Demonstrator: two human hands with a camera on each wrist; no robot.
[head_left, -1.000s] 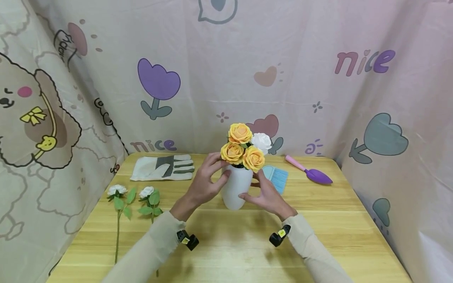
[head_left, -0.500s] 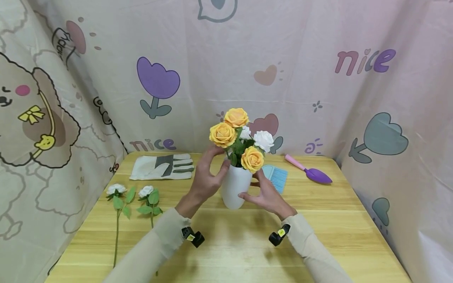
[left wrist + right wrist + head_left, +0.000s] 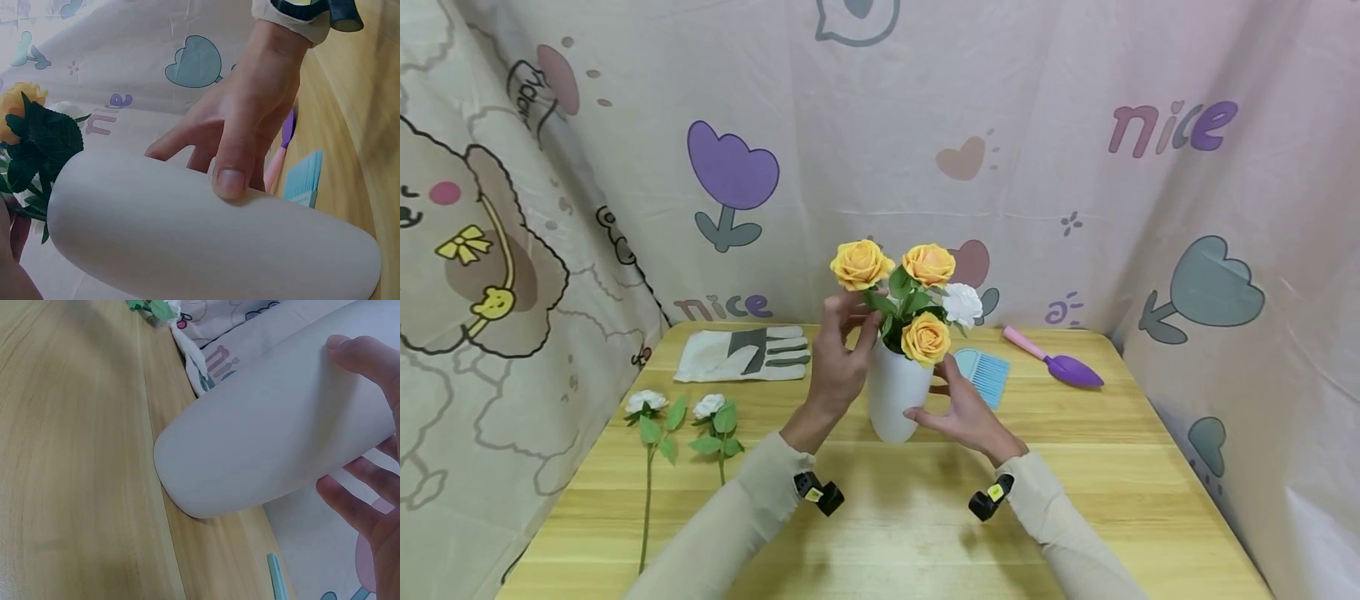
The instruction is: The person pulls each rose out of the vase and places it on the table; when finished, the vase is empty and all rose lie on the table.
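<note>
A white vase (image 3: 897, 400) stands on the table, holding three yellow roses and a white rose (image 3: 962, 305) with green leaves. My right hand (image 3: 964, 414) grips the vase's right side, thumb in front and fingers behind; the right wrist view shows the thumb and fingers on its smooth wall (image 3: 262, 431). At the mouth's left, my left hand (image 3: 841, 354) pinches the stem of the leftmost yellow rose (image 3: 861, 265), just under the bloom and leaves. Another yellow rose (image 3: 928, 265) rises at the back, and a third (image 3: 926, 339) leans over the front rim.
Two white roses, one at far left (image 3: 647, 403) and one beside it (image 3: 709, 407), lie with stems toward me. A grey-and-white glove (image 3: 745, 354) lies behind them. Right of the vase are a light-blue comb-like piece (image 3: 988, 379) and a purple trowel (image 3: 1072, 372).
The yellow roses have spread apart: the leftmost has moved left, and the back one up, then right. My left hand has shifted with them. The right hand stays on the vase.
</note>
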